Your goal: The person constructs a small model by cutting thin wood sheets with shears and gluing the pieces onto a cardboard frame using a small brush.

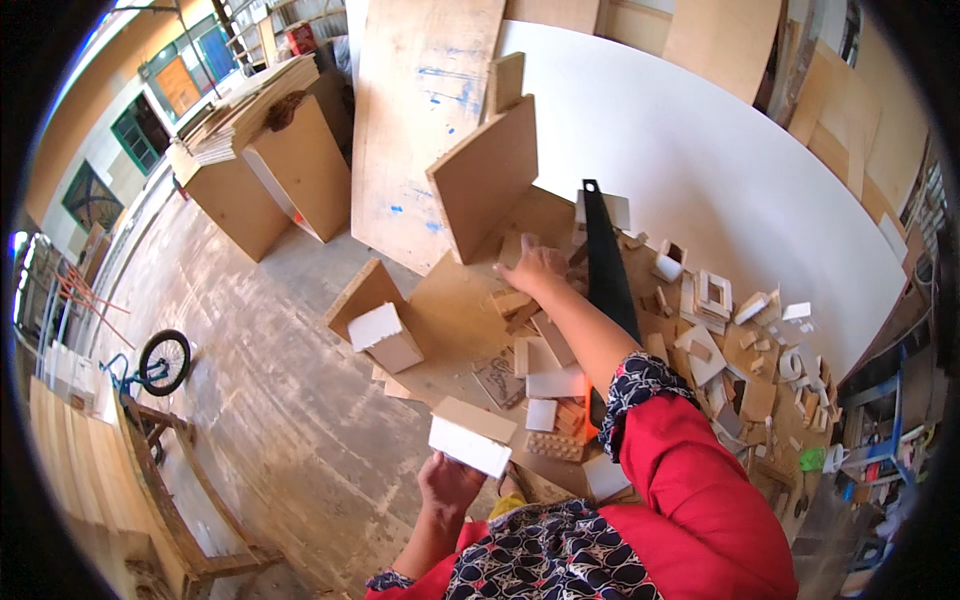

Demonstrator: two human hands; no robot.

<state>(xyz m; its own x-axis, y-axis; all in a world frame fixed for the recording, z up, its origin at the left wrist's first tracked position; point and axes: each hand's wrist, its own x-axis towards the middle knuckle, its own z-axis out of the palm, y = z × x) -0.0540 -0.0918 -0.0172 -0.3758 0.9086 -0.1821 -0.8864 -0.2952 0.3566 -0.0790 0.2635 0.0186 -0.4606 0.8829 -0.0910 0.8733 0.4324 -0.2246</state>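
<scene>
My left hand (450, 482) grips a small white-faced board block (470, 442) low in the middle. My right hand (532, 262) is stretched over the offcut-strewn work board (436, 300), fingers apart, near the foot of an upright brown board (482, 175); I see nothing held in it. A hand saw with a black blade (605, 250) lies just right of it, its orange handle partly behind my forearm. Small wood blocks, white-faced pieces (716, 295) and scraps spread to the right. A white-edged block (385, 340) rests against a small board at the left.
A large white panel (720, 140) stands behind the scraps, a paint-marked plywood sheet (400, 120) beside it. Stacked panels (230, 210) are at the back left. A bicycle wheel (165, 362) and wooden bench (187, 470) are at the left, a blue metal frame (890, 440) at the right.
</scene>
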